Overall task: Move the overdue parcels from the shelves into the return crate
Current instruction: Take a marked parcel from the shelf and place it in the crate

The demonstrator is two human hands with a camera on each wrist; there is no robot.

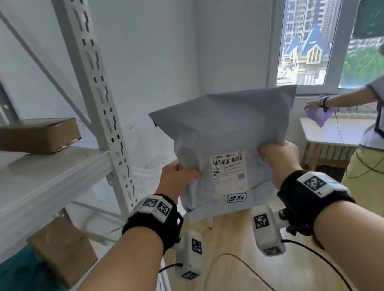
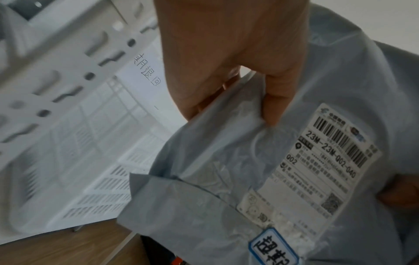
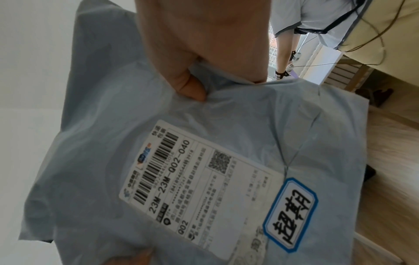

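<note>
1. We hold a soft, crinkled grey plastic mailer bag (image 1: 223, 131) upright in the air at 12 o'clock, in front of the white wall.
2. Our left hand (image 1: 178, 178) pinches its 9 o'clock edge, fingers (image 2: 275, 100) clamped on the film; our right hand (image 1: 282, 158) grips the 3 o'clock edge likewise.
3. A white barcode label (image 1: 229, 173) and a blue-bordered sticker (image 1: 237, 197) sit on its face.
4. A white slatted plastic crate (image 2: 95, 161) stands at 10 o'clock, behind the perforated steel shelf upright (image 1: 104, 107).
5. Two brown cardboard boxes (image 1: 35, 135) rest on the shelves at 9 o'clock.

Daylight from the window (image 1: 312, 33) lit the room brightly; the shelving upright (image 1: 96, 84) beside it bowed, wrist views blurred softly.
</note>
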